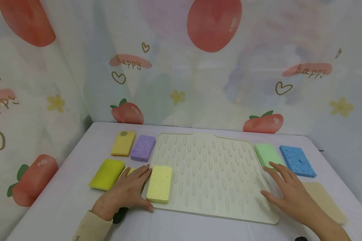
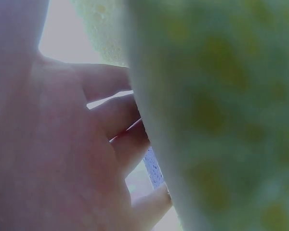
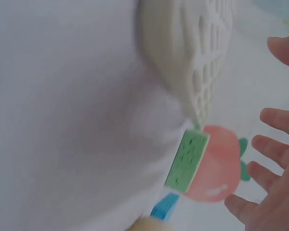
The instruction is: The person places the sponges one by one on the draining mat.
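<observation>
My left hand (image 1: 128, 189) lies palm down with fingers extended, over a yellow sponge (image 1: 129, 171) that it mostly hides. In the left wrist view a blurred sponge (image 2: 221, 115) stands close to the camera and covers the fingertips. Just right of those fingers, a pale yellow sponge (image 1: 160, 184) lies on the left edge of a cream ridged mat (image 1: 211, 174). My right hand (image 1: 292, 194), fingers spread and holding nothing, hovers by the mat's right edge. Near its fingertips is a light green sponge (image 1: 267, 155).
Left of the mat lie a purple sponge (image 1: 143, 148), a tan-yellow sponge (image 1: 123, 144) and a bright yellow sponge (image 1: 107, 174). A blue sponge (image 1: 297, 161) and a flat beige piece (image 1: 325, 202) lie at right. Patterned fabric (image 1: 211, 87) hangs behind the white-covered table (image 1: 181, 227).
</observation>
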`<state>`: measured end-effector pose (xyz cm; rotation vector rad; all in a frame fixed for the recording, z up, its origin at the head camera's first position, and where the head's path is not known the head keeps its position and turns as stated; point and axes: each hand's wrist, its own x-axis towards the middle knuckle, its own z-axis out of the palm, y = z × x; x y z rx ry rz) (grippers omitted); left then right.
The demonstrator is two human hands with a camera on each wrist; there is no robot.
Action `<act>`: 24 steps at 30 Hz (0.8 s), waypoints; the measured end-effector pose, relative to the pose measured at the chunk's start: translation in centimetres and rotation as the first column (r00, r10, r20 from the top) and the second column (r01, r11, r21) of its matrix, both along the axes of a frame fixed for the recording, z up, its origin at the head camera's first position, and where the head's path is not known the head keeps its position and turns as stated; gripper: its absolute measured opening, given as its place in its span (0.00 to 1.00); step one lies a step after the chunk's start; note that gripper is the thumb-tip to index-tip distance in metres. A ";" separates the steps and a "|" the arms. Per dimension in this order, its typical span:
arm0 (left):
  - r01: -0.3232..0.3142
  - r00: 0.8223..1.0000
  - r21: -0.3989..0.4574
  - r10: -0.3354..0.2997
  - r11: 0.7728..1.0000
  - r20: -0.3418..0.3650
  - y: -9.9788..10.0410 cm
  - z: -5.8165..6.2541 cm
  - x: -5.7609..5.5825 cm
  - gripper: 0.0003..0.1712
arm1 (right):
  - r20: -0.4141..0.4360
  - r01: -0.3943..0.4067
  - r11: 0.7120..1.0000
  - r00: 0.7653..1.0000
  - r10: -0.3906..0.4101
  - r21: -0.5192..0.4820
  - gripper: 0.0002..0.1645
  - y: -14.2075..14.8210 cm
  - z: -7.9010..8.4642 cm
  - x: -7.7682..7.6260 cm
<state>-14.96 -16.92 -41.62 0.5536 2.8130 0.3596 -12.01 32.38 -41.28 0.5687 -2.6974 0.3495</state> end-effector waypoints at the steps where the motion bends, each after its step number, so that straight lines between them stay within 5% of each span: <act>1: 0.001 1.000 0.002 -0.001 1.000 -0.002 0.0 0.0 0.0 0.76 | -0.001 0.007 1.000 1.000 -0.007 0.003 0.46 0.5 0.0 0.1; 24: -0.005 1.000 0.007 0.005 1.000 -0.010 0.0 0.0 0.1 0.76 | 0.148 0.194 0.976 0.967 -0.208 0.104 0.52 8.5 -1.5 2.3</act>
